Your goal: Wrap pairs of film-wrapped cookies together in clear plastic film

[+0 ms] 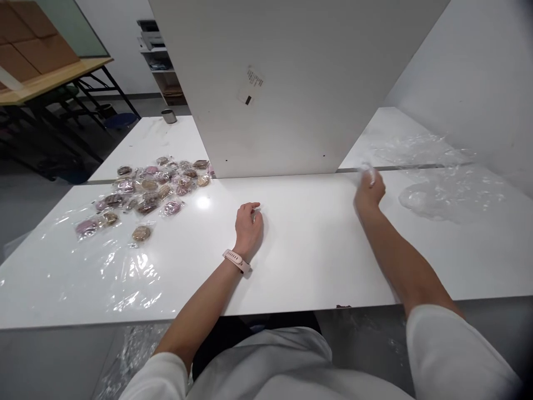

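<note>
My left hand [249, 226], with a pink band on its wrist, rests at the middle of the white table [300, 244]. Its fingers are loosely bent and apart, and nothing shows in them. Farther right, near the back edge of the front tabletop, my right hand [370, 191] is closed and smeared by motion. A blurred, shiny bit of clear plastic [367, 169] shows at its fingers; whether anything is inside it, I cannot tell. To the left lies a spread of individually wrapped round cookies [150, 186], brown, tan and pink. One tan wrapped cookie [141, 233] lies apart, nearer me.
A tall white panel [275, 100] with a label stands upright behind the hands. Clear plastic bags [449, 194] lie at right, and clear film [129, 278] at front left. A metal cup [169, 116] stands at back left, with a cardboard box [33, 41] on another table.
</note>
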A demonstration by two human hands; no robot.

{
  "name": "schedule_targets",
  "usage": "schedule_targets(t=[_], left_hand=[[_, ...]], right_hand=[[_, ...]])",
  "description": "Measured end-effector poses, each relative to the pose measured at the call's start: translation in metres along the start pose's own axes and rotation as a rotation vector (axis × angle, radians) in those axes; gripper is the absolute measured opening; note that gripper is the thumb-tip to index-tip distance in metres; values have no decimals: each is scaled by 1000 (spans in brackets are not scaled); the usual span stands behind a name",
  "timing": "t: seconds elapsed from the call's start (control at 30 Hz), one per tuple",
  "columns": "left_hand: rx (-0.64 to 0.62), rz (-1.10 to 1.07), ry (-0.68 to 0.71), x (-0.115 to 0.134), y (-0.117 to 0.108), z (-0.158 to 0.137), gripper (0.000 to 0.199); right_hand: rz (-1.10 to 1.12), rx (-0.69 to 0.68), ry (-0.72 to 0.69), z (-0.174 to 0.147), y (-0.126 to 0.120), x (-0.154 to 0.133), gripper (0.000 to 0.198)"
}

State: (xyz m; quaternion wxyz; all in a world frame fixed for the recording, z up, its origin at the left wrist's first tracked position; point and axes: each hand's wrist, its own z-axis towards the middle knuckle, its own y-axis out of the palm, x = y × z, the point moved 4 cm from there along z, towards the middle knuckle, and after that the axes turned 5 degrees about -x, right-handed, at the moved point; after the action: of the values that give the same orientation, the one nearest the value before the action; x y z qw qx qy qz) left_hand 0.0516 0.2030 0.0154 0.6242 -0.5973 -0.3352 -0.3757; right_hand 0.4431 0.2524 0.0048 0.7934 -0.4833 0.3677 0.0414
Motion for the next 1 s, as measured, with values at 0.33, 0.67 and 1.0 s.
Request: schedule_targets(t=[0.33, 0.67, 1.0], left_hand=[[-9, -8, 12, -2, -2, 1, 30], [-6, -3, 44, -4, -1, 2, 28], [-292, -140, -33, 7, 2, -13, 32]], right_hand=[[-243, -67, -47, 47, 36, -24, 64], [-313, -15, 166, -56, -63, 63, 43], [75, -590, -632, -319, -54, -98, 57]])
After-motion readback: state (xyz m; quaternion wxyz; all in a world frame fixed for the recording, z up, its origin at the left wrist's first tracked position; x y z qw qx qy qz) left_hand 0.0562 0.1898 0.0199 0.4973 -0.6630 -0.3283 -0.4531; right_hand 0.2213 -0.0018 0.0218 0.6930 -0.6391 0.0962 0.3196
